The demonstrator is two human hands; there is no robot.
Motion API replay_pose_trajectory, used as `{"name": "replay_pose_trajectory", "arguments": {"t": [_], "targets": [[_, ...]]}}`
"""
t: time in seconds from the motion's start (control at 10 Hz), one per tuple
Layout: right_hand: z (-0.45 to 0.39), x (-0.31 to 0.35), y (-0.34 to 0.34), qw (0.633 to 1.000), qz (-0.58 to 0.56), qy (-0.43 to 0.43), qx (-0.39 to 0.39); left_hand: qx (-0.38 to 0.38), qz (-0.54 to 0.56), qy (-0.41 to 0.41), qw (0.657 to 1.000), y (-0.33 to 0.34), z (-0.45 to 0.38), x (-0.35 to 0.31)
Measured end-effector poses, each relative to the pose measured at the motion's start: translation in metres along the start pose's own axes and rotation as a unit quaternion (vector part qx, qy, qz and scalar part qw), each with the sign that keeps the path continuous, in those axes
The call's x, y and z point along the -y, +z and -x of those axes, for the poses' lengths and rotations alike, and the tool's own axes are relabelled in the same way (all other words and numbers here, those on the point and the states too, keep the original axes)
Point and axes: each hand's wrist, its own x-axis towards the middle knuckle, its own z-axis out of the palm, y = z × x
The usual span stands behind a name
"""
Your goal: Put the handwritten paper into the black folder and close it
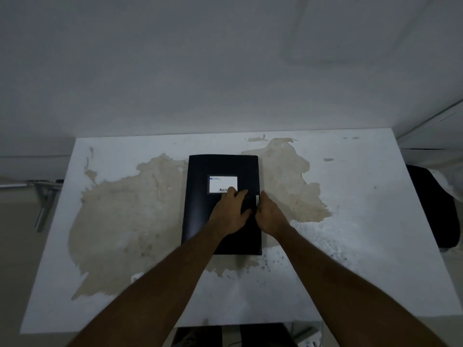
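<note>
Right hand (pixel 269 216) is curled at the right long edge of the black folder (pixel 200 209), fingers pinching a small white tab (pixel 257 200) there; the left hand (pixel 231 211) lies flat and unclenched on the cover, just left of that edge, fingertips touching the white label (pixel 220 182). The folder lies shut on the peeling counter (pixel 363 221), long axis running away from the person. No handwritten paper shows, likely inside; the right hand is nearer the opening edge.

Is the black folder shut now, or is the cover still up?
Shut. The folder lies flat on the table, labelled cover up, left hand pressing it. The right hand is at its right edge.
</note>
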Motion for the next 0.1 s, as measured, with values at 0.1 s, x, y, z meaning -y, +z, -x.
{"name": "replay_pose_trajectory", "arguments": {"t": [0.1], "targets": [[-0.0110,0.0179,-0.0123,0.997,0.055,-0.036,-0.044,-0.055,-0.092,0.031,0.994,-0.0306,0.0030,0.0117]]}}
